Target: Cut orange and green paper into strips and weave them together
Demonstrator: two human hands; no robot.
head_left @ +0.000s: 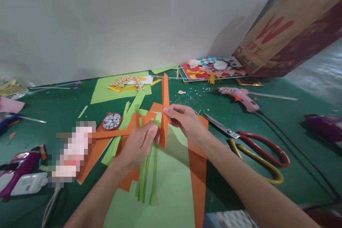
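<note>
An orange paper strip [165, 92], creased lengthwise, stands nearly upright between my hands. The thumb and fingers of my right hand [184, 117] pinch it near its middle. Close by its lower end, my left hand [141, 144] is closed on orange paper; its fingertips are partly hidden. A second, narrow orange strip [109, 134] runs out leftward from under that hand. Several thin green paper strips [154, 174] trail below my left hand. Beneath everything lies a light green paper sheet [173, 192], over an orange sheet [198, 178].
Scissors [237, 134] with red and yellow handles lie to the right, below a pink glue gun [240, 96]. A paper bag [283, 28] stands back right. On the left are a round container [112, 121], a blurred-out pink object [77, 149] and a purple tool [21, 167].
</note>
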